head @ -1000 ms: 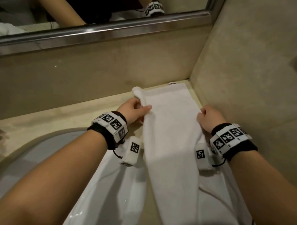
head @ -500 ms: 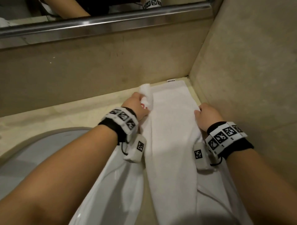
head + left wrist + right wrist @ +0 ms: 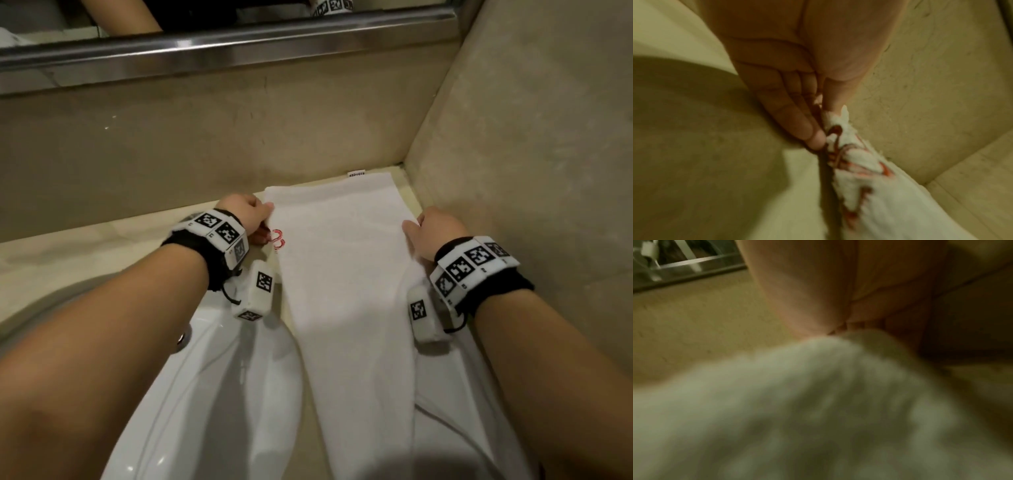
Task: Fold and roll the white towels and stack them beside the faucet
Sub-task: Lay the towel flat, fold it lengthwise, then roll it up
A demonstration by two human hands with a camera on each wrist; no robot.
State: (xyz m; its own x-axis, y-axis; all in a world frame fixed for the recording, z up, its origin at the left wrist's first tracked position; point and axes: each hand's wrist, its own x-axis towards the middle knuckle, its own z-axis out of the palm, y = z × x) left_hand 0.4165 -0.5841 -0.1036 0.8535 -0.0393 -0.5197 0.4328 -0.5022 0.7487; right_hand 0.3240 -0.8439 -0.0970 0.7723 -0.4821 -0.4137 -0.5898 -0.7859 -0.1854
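Observation:
A long white towel [image 3: 346, 291] lies folded lengthwise on the beige counter [image 3: 102, 246], running from the back corner toward me over the basin rim. Red stitching [image 3: 278, 238] shows at its left edge. My left hand [image 3: 255, 219] pinches that left edge; in the left wrist view the thumb and fingers [image 3: 797, 123] squeeze the towel [image 3: 869, 186] at the red stitching. My right hand [image 3: 430, 233] grips the right edge, and the right wrist view shows the towel [image 3: 818, 402] bunched in its fingers. No faucet is in view.
A white basin [image 3: 219, 394] sits below my left forearm, its rim under the towel. The beige back wall [image 3: 239, 137] and side wall [image 3: 531, 154] meet just behind the towel. A metal mirror frame [image 3: 222, 48] runs along the top.
The raised left corner of the towel has been laid down flat. Both hands moved apart, drawing the towel's far end wider and smoother on the counter.

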